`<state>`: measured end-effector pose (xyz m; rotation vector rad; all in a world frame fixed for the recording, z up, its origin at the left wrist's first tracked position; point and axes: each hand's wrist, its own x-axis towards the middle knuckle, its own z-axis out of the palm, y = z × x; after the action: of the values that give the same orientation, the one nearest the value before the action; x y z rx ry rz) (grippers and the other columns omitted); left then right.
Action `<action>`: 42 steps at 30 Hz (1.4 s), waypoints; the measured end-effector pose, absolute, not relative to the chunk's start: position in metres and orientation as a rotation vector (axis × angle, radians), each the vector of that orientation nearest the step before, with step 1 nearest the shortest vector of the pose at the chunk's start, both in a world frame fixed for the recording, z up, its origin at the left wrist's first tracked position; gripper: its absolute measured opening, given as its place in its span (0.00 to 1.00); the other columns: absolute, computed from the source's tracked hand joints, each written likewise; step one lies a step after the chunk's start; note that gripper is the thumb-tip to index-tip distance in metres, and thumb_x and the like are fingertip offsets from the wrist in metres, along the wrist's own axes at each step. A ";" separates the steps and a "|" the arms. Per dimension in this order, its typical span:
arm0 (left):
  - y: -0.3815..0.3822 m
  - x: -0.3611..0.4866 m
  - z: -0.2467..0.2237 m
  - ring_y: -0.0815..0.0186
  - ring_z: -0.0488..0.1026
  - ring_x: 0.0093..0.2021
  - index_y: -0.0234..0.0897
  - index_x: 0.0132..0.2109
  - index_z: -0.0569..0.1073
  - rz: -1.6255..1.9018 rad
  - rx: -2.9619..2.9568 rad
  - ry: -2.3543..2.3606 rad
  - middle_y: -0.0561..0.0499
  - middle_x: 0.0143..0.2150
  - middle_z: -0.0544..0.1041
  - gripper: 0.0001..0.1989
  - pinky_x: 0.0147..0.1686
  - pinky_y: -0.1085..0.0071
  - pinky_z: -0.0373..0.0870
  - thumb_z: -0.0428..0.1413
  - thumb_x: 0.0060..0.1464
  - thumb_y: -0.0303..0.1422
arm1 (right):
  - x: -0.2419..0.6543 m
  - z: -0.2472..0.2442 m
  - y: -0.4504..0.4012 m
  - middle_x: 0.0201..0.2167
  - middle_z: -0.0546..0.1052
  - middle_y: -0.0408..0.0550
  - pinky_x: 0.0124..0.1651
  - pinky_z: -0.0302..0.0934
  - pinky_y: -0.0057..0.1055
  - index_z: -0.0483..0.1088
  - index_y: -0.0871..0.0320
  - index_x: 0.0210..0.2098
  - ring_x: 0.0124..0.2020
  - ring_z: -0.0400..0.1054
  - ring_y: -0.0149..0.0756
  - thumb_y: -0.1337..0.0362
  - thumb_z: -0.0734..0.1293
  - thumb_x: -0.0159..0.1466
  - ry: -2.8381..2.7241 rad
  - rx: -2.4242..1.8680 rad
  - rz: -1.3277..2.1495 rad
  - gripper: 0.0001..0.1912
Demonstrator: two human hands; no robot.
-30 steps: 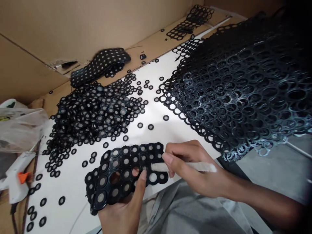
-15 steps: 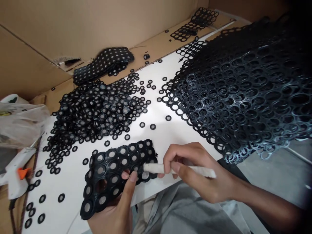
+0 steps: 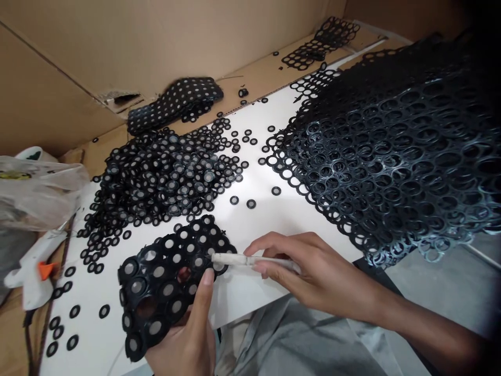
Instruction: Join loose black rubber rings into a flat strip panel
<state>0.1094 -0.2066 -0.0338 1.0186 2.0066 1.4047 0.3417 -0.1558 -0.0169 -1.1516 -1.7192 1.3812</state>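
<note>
My left hand (image 3: 188, 339) grips the lower edge of a black rubber washer sheet (image 3: 178, 305), thumb on top and fingers underneath. Rows of rings with pale centres cover the sheet, and a couple of its holes stand open with skin showing through. In my right hand (image 3: 309, 269) is a slim white pen-like stick (image 3: 230, 259), pinched between thumb and fingers. Its tip touches or hovers just over the sheet's right part; I cannot tell which. Behind the sheet lies a big heap of loose black washers (image 3: 156, 177).
A tall stack of perforated black sheets (image 3: 383, 156) fills the right side. At the left are a white glue gun (image 3: 37, 269) with an orange trigger and a clear plastic bag (image 3: 47, 196). A folded dotted sheet (image 3: 180, 99) rests by the cardboard wall (image 3: 176, 36).
The sheet has moved left and tilted in my left hand. My right hand has shifted left with the stick, and a second hole now shows open near its tip.
</note>
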 end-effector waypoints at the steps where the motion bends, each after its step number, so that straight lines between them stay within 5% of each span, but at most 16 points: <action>1: -0.204 0.112 -0.030 0.44 0.75 0.74 0.43 0.55 0.83 1.422 0.988 2.018 0.46 0.64 0.83 0.27 0.80 0.43 0.66 0.79 0.51 0.43 | 0.341 -0.018 -0.155 0.47 0.89 0.40 0.48 0.68 0.27 0.78 0.46 0.63 0.45 0.83 0.34 0.56 0.68 0.83 -1.741 -1.142 1.356 0.12; 5: -0.193 0.126 -0.010 0.45 0.78 0.71 0.42 0.62 0.81 1.443 0.876 1.979 0.46 0.62 0.85 0.31 0.76 0.48 0.73 0.78 0.54 0.42 | 0.339 -0.018 -0.157 0.57 0.89 0.41 0.58 0.69 0.25 0.78 0.48 0.64 0.55 0.84 0.34 0.60 0.68 0.83 -1.744 -1.058 1.295 0.13; 14: -0.184 0.143 0.001 0.45 0.79 0.70 0.38 0.55 0.85 1.540 0.808 1.953 0.44 0.60 0.86 0.22 0.78 0.44 0.69 0.77 0.58 0.41 | 0.338 -0.019 -0.159 0.56 0.90 0.43 0.58 0.72 0.24 0.81 0.53 0.62 0.55 0.85 0.35 0.64 0.69 0.82 -1.687 -1.018 1.219 0.12; 23: -0.190 0.139 -0.002 0.53 0.86 0.53 0.37 0.53 0.87 1.522 0.774 1.953 0.46 0.51 0.88 0.24 0.69 0.49 0.80 0.78 0.56 0.45 | 0.336 -0.020 -0.162 0.52 0.89 0.45 0.55 0.74 0.24 0.81 0.55 0.60 0.49 0.85 0.34 0.68 0.70 0.80 -1.660 -0.960 1.183 0.12; 27: -0.193 0.136 -0.003 0.54 0.87 0.45 0.35 0.51 0.87 1.497 0.804 1.973 0.45 0.49 0.89 0.23 0.57 0.53 0.88 0.79 0.55 0.45 | 0.336 -0.019 -0.164 0.52 0.90 0.47 0.54 0.77 0.28 0.82 0.54 0.60 0.47 0.86 0.37 0.68 0.70 0.80 -1.656 -0.963 1.187 0.12; 33: -0.196 0.133 -0.006 0.54 0.87 0.44 0.36 0.50 0.87 1.444 0.867 2.028 0.43 0.51 0.89 0.21 0.58 0.52 0.87 0.77 0.58 0.46 | 0.336 -0.018 -0.164 0.51 0.90 0.49 0.53 0.77 0.28 0.82 0.55 0.59 0.46 0.86 0.37 0.67 0.70 0.81 -1.667 -0.970 1.182 0.11; 42: -0.192 0.138 -0.005 0.54 0.86 0.52 0.41 0.53 0.86 1.541 0.854 1.936 0.46 0.58 0.87 0.25 0.65 0.54 0.83 0.80 0.51 0.45 | 0.336 -0.019 -0.164 0.52 0.90 0.49 0.56 0.76 0.26 0.83 0.54 0.59 0.50 0.86 0.36 0.68 0.71 0.79 -1.623 -0.945 1.187 0.12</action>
<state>0.1385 -0.1921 -0.0050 0.8540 1.9364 1.5415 0.3358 -0.1641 -0.0193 -0.9448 -1.6232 1.1869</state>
